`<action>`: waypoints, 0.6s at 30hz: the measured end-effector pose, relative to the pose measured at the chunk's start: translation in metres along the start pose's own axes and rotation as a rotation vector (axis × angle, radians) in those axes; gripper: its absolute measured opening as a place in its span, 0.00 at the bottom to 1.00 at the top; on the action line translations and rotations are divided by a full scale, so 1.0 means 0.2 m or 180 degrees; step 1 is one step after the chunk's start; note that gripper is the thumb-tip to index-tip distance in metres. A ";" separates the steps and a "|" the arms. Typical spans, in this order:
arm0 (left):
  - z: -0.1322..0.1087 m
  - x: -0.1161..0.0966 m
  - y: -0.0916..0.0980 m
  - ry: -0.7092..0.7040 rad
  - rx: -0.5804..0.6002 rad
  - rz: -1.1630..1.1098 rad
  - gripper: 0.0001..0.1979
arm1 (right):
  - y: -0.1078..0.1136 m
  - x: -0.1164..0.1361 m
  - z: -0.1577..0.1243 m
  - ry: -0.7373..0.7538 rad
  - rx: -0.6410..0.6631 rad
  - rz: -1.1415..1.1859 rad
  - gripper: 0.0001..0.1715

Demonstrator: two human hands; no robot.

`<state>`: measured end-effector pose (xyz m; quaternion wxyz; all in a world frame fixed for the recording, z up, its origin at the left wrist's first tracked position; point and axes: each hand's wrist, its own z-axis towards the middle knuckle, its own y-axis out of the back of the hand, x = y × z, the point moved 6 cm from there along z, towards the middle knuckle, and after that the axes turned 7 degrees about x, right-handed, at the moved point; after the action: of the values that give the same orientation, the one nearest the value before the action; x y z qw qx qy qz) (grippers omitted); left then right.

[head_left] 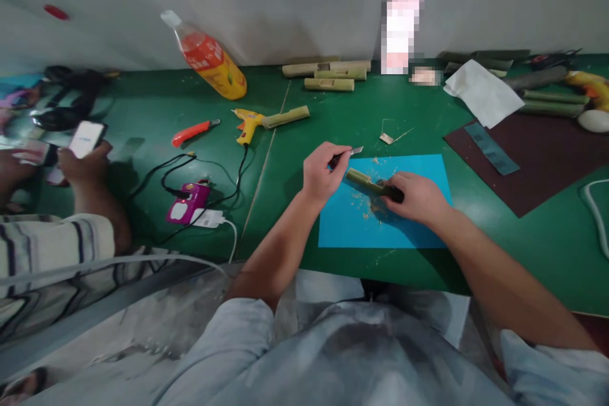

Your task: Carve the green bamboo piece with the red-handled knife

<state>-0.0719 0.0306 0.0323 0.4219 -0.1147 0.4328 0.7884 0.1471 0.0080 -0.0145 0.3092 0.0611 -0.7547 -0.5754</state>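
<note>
Head view: at the far left, a co-worker's hand [88, 165] with a phone [89, 138] reaches in over the table [283, 177], well apart from the person's own arms. An orange bottle [209, 60] leans against the wall [295, 0] that bounds the far edge. Nearer in, an orange cutter [193, 133], a yellow glue gun [248, 125] and a magenta box [189, 202] with cords take up the left part. A strip of green surface, crossed by a seam, runs between these and the left forearm. Another band separates the hands from the bamboo lengths [329, 84] along the wall; the near edge passes under both forearms.

The left hand [325, 170] pinches a knife [356, 151], its blade pointing rightward and slightly away, apart from the bamboo piece [364, 179]. That piece lies between the hands over a blue sheet [342, 228] — its left end just beside the left fingers, its right end gripped by the right hand [421, 196]. Something dark shows at the right fingertips; I cannot tell what. Shavings [366, 208] surround the piece. To the right, a brown sheet [528, 184] bears a teal strip [492, 149] — and a white cable [587, 190] curves at the frame's edge.
</note>
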 end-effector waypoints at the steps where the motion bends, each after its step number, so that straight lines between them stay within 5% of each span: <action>1: 0.00 -0.01 -0.01 -0.0107 0.0026 -0.0004 0.10 | 0.00 -0.01 0.00 -0.0001 -0.0050 0.0023 0.15; 8: -0.03 -0.02 -0.12 -0.0485 0.0390 -0.0222 0.07 | -0.01 -0.03 0.00 -0.0068 -0.0285 0.0286 0.14; 18: -0.03 0.07 -0.17 0.0139 0.0431 -0.0430 0.03 | 0.01 -0.05 0.00 -0.0350 -0.0431 0.0203 0.15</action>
<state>-0.0556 0.0433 -0.0001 0.4713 -0.1320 0.4855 0.7244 0.1561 0.0129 -0.0161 0.2888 -0.0156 -0.7315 -0.6175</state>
